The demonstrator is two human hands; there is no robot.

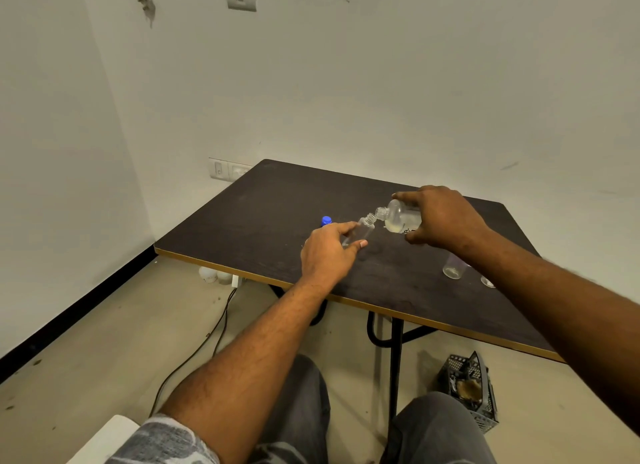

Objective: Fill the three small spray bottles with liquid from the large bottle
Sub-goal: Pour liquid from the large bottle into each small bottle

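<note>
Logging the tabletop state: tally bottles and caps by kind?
Large bottle, tilted in right hand: 1
Small clear bottles: 3 (one in left hand, one, one partly hidden)
Blue cap: 1
Total: 5

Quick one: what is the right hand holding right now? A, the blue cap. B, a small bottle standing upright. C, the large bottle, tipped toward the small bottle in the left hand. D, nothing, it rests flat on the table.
C: the right hand grips the large bottle, tilted so its neck meets the mouth of the small bottle held in the left hand.
</note>
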